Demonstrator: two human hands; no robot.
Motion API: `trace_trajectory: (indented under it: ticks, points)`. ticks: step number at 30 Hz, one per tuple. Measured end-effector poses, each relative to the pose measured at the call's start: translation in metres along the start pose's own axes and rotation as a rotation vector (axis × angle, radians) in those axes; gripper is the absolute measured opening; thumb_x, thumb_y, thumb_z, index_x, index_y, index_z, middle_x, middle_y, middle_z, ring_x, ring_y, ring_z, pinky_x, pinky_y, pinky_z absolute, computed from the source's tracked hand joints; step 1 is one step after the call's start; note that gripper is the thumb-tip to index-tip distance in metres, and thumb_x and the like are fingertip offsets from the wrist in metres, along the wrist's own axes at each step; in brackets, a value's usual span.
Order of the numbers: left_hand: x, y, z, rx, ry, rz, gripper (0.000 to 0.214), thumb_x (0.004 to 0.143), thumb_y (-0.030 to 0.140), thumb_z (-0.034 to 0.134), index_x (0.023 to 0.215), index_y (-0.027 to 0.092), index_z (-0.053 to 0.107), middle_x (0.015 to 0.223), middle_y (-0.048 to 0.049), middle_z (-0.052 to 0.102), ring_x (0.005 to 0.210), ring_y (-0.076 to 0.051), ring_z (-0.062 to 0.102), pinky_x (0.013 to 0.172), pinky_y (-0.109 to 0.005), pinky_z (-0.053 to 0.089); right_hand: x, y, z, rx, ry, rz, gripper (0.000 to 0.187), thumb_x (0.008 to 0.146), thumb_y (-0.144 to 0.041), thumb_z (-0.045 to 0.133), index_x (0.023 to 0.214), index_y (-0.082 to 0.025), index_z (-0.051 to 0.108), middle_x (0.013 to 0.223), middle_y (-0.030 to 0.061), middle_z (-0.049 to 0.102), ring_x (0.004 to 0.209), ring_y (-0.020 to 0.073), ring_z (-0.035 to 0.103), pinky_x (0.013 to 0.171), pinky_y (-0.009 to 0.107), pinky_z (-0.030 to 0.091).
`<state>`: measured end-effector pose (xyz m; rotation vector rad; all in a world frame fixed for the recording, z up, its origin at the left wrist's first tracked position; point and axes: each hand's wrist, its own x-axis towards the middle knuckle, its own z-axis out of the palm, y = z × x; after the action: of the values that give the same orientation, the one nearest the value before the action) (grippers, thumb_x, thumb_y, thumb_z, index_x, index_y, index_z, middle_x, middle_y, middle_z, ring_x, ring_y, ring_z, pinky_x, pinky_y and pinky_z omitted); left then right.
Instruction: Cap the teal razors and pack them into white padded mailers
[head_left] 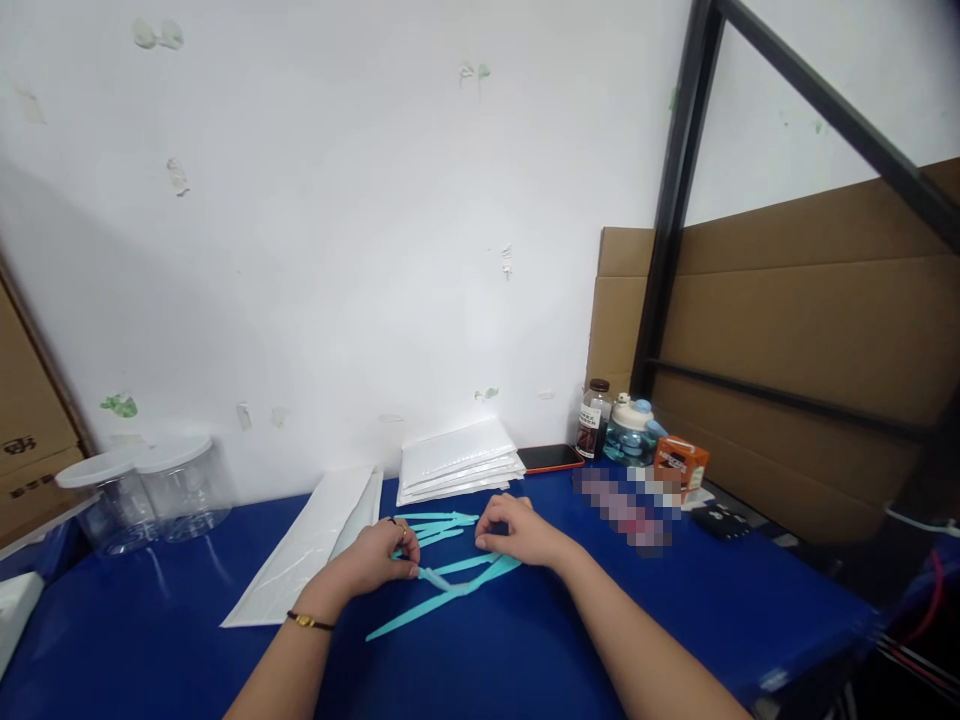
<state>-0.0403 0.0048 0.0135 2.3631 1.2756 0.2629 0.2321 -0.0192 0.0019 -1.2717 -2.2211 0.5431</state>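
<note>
Several turquoise flat, tapered plastic strips [411, 616] lie in two groups on the blue table. My left hand [379, 553], with a dark bracelet at the wrist, pinches the near end of one strip between thumb and fingers. My right hand [517, 530] is closed, its fingertips at the far end of the front group, where the strips come together. Behind both hands, more turquoise strips [437, 527] fan out toward my left hand. A white padded envelope [304, 560] lies to the left, partly behind my left hand.
Stacked white envelopes [457, 460] lie against the wall beside a dark phone [551, 458]. A brown-capped bottle [592, 420], a blue jug [632, 432] and an orange box [680, 465] stand at right. Clear lidded jars [184, 490] are at left. A black metal frame [671, 200] rises at right.
</note>
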Motion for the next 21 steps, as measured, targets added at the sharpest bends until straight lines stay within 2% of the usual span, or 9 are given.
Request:
trace_trajectory:
  ticks: [5,8,11,15,17,19,21]
  points:
    - [0.009,0.020,0.007,-0.149,0.158,0.029,0.020,0.077,0.038,0.051,0.079,0.019,0.059,0.074,0.0025,0.059,0.071,-0.013,0.052,0.063,-0.021,0.038,0.004,-0.016,0.013,0.096,-0.006,-0.045,0.030,0.084,-0.048,0.052,0.104,-0.028,0.063,0.086,-0.0006,0.067,0.085,0.0175,0.055,0.089,0.034,0.029]
    - [0.014,0.030,0.012,-0.148,0.228,0.048,0.020,0.079,0.036,0.048,0.078,0.019,0.057,0.073,0.0021,0.060,0.070,-0.013,0.053,0.062,-0.022,0.037,0.008,-0.016,0.014,0.072,0.011,-0.057,0.025,0.089,-0.041,0.046,0.096,-0.025,0.065,0.073,-0.0028,0.066,0.072,0.0148,0.056,0.087,0.033,0.030]
    - [0.020,0.029,0.015,-0.099,0.264,0.014,0.019,0.081,0.034,0.047,0.079,0.020,0.058,0.074,0.0010,0.062,0.071,-0.014,0.055,0.064,-0.023,0.037,0.009,-0.002,0.004,0.008,0.068,-0.003,0.026,0.091,-0.037,0.043,0.088,-0.024,0.066,0.066,-0.0039,0.064,0.068,0.0141,0.057,0.085,0.031,0.029]
    - [0.026,0.018,0.018,0.070,0.304,-0.067,0.015,0.081,0.030,0.048,0.079,0.021,0.060,0.078,0.0003,0.065,0.076,-0.015,0.057,0.070,-0.025,0.037,0.006,0.023,-0.015,-0.165,0.181,0.160,0.024,0.087,-0.033,0.047,0.079,-0.023,0.067,0.075,-0.0008,0.066,0.077,0.0172,0.057,0.080,0.032,0.029]
    - [0.027,0.018,0.020,0.162,0.338,-0.097,0.012,0.080,0.028,0.052,0.083,0.023,0.062,0.087,-0.0006,0.065,0.086,-0.017,0.057,0.076,-0.027,0.036,0.003,0.030,-0.020,-0.223,0.219,0.220,0.018,0.084,-0.031,0.052,0.082,-0.023,0.068,0.079,0.0006,0.065,0.079,0.0178,0.056,0.078,0.032,0.029]
    - [0.026,0.022,0.022,0.191,0.370,-0.090,0.015,0.077,0.030,0.056,0.090,0.024,0.062,0.096,-0.0020,0.064,0.094,-0.020,0.054,0.080,-0.029,0.035,0.001,0.032,-0.021,-0.217,0.213,0.223,0.014,0.079,-0.032,0.058,0.086,-0.024,0.068,0.080,0.0006,0.063,0.078,0.0171,0.056,0.078,0.032,0.029]
    - [0.024,0.029,0.023,0.152,0.357,-0.033,0.021,0.076,0.035,0.058,0.093,0.025,0.062,0.099,-0.0023,0.062,0.095,-0.020,0.054,0.080,-0.028,0.036,-0.001,0.030,-0.018,-0.168,0.146,0.164,0.015,0.073,-0.035,0.065,0.083,-0.024,0.068,0.082,-0.0002,0.061,0.078,0.0167,0.055,0.080,0.032,0.030]
